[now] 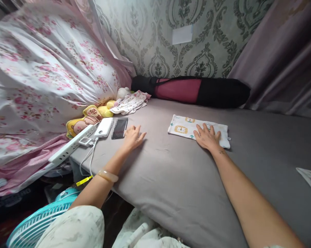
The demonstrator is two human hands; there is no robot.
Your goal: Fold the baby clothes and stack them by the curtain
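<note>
A white cloth (pixel 181 127) printed with yellow lions lies folded into a flat strip on the grey sheet (pixel 160 175). Spread over its right part, my right hand (pixel 206 136) presses down with the palm low and the fingers apart. My left hand (pixel 134 135) hovers or rests at the right edge of a dark smartphone (pixel 119 128); whether it touches the phone I cannot tell. Its fingers are apart and hold nothing. Beside the phone, to the left, is a white power bank (pixel 104 127) or similar box with a white cable.
A white power strip (pixel 72 144) runs along the bed's left edge, near small plush toys (pixel 85 119) and a crumpled printed cloth (pixel 132 102). A long black and red bag (pixel 191 90) lies against the wall. Below left stands a turquoise fan (pixel 39 220).
</note>
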